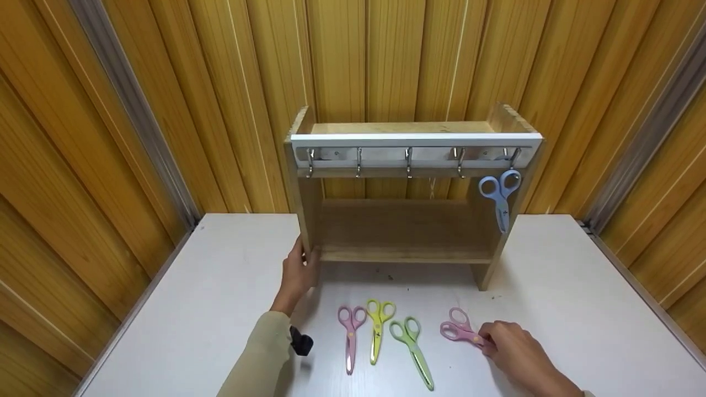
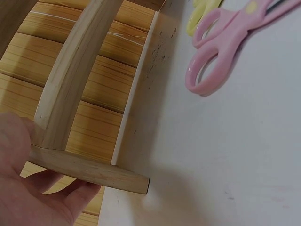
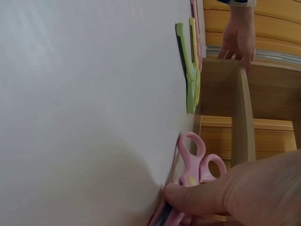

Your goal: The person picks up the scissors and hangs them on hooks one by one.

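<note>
My left hand (image 1: 298,271) grips the lower left side panel of a wooden shelf (image 1: 405,258), thumb on one face and fingers on the other, as the left wrist view shows. At the right, my right hand (image 1: 514,350) pinches pink scissors (image 1: 462,331) by the blades; their handle loops point away toward the shelf. Between the hands lie another pair of pink scissors (image 1: 351,336), yellow scissors (image 1: 378,328) and green scissors (image 1: 412,350), handles toward the shelf. Blue scissors (image 1: 501,196) hang by one loop from the rightmost hook of the shelf's rack.
A white rail (image 1: 416,140) with several metal hooks runs across the top front of the shelf. The shelf stands on a white table (image 1: 237,264) before a wood-panelled wall (image 1: 391,60). A black device (image 1: 300,342) is strapped to the left wrist.
</note>
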{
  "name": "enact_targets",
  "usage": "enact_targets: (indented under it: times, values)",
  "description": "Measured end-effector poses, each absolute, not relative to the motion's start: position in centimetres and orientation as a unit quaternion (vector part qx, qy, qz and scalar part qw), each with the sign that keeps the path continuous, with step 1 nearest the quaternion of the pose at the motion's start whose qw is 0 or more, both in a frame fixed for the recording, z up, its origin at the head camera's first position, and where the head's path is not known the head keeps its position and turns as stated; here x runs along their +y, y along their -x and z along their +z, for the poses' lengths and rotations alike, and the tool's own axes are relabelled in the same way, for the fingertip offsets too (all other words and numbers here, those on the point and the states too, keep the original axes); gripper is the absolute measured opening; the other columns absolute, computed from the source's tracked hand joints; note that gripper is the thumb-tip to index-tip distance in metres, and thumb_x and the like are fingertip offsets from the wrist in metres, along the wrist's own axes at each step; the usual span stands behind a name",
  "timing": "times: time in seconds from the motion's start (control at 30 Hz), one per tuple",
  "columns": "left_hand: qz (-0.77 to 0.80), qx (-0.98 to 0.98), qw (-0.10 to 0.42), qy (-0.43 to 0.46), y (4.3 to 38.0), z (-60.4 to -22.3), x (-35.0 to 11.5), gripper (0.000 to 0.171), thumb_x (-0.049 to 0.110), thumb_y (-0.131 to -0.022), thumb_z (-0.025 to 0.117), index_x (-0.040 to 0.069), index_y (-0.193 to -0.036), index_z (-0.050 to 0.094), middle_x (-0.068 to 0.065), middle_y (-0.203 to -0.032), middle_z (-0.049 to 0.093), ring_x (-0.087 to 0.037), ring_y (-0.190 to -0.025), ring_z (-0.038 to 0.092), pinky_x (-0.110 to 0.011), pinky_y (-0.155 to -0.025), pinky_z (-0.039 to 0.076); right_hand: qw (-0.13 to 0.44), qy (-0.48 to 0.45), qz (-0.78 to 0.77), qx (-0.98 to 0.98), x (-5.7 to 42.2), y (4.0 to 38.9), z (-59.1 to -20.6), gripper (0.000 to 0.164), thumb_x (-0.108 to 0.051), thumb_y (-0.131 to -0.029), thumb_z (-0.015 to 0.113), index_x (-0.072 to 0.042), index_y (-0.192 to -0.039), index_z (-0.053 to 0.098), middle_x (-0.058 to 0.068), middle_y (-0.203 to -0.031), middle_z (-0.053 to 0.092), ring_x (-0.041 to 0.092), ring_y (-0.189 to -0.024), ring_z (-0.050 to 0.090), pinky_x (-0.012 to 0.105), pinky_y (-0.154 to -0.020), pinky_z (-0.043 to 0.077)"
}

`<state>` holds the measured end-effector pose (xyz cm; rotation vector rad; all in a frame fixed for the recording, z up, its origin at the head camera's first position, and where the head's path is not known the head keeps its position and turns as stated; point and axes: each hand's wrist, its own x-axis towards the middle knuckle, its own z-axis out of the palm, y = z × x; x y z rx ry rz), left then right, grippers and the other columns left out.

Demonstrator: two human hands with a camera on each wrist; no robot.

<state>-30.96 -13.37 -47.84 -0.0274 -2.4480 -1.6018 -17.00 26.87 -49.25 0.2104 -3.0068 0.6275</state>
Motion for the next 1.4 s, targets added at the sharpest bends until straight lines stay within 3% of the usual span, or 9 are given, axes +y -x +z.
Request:
enact_targets:
  times: [0.27, 0.53, 0.9, 1.13, 1.4]
  values:
    - [-0.542, -0.833, 0.108, 0.01, 31.0, -47.9, -13.4, 0.059, 0.023, -0.109, 0.052, 0.015, -0.163, 0.029, -0.016, -0.157, 0.045, -0.033, -0.135, 0.055, -0.049, -0.107, 0.049, 0.071, -0.111, 0.196, -0.972, 27.1, 17.7, -46.6, 0.023, 0.001, -0.08, 0.084, -0.019, -0.079, 0.073, -0.009, -0.075, 0.062, 0.01, -0.067, 0.05, 0.032, -0.056, 0.045]
    - [-0.553, -0.826, 0.109, 0.011, 30.9, -48.1, -13.4, 0.057, 0.022, -0.109, 0.051, 0.014, -0.162, 0.031, -0.018, -0.154, 0.049, -0.035, -0.13, 0.058, -0.048, -0.101, 0.053, 0.155, -0.148, 0.193, -0.958, 26.9, 19.4, -40.4, 0.015, -0.002, -0.082, 0.085, -0.013, -0.088, 0.077, -0.003, -0.082, 0.065, 0.011, -0.069, 0.054, 0.027, -0.057, 0.049]
    - [-0.556, -0.826, 0.094, 0.0, 31.1, -48.0, -12.9, 0.059, 0.024, -0.109, 0.052, 0.021, -0.163, 0.029, -0.012, -0.157, 0.047, -0.03, -0.131, 0.058, -0.048, -0.103, 0.052, 0.309, -0.203, 0.219, -0.903, 26.5, 20.5, -34.0, 0.023, 0.007, -0.079, 0.085, -0.006, -0.096, 0.077, 0.002, -0.087, 0.069, 0.015, -0.075, 0.061, 0.018, -0.064, 0.054]
    - [-0.559, -0.823, 0.105, 0.009, 31.0, -48.0, -13.2, 0.058, 0.022, -0.109, 0.053, 0.019, -0.162, 0.031, -0.014, -0.156, 0.048, -0.031, -0.132, 0.058, -0.049, -0.104, 0.051, 0.328, -0.196, 0.267, -0.885, 25.2, 21.3, -32.3, 0.02, 0.004, -0.082, 0.084, -0.004, -0.1, 0.077, 0.006, -0.09, 0.071, 0.02, -0.078, 0.066, 0.004, -0.071, 0.045]
    - [-0.546, -0.831, 0.109, 0.009, 31.0, -47.9, -13.3, 0.058, 0.023, -0.109, 0.053, 0.017, -0.162, 0.031, -0.015, -0.157, 0.047, -0.033, -0.133, 0.057, -0.049, -0.105, 0.051, 0.331, -0.158, 0.338, -0.867, 23.8, 22.6, -31.8, 0.019, 0.002, -0.086, 0.081, 0.001, -0.104, 0.076, 0.014, -0.093, 0.074, 0.028, -0.081, 0.07, 0.0, -0.072, 0.043]
